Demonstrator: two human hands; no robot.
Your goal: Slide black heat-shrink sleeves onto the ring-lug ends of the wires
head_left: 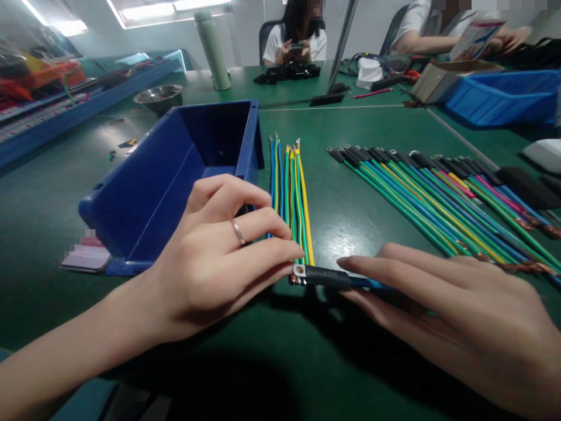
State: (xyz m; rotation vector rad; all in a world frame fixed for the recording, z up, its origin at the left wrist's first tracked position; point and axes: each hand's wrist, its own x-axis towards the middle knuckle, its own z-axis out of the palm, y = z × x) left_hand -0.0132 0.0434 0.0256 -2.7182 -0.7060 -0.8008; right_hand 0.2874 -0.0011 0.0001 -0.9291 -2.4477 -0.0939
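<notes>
A blue cable with a black sleeve and a metal ring lug lies across the front, above the green table. My right hand pinches the cable where it leaves the sleeve. At the lug end, my left hand has its thumb and forefinger closed on the metal tip. Beyond the fingers lies a row of blue, green and yellow wires, their near ends by the lug. To the right, several sleeved cables are spread side by side.
An empty dark blue bin stands on the green table at the left. Further back are a metal bowl, a green bottle and a light blue bin. Two people sit across the table.
</notes>
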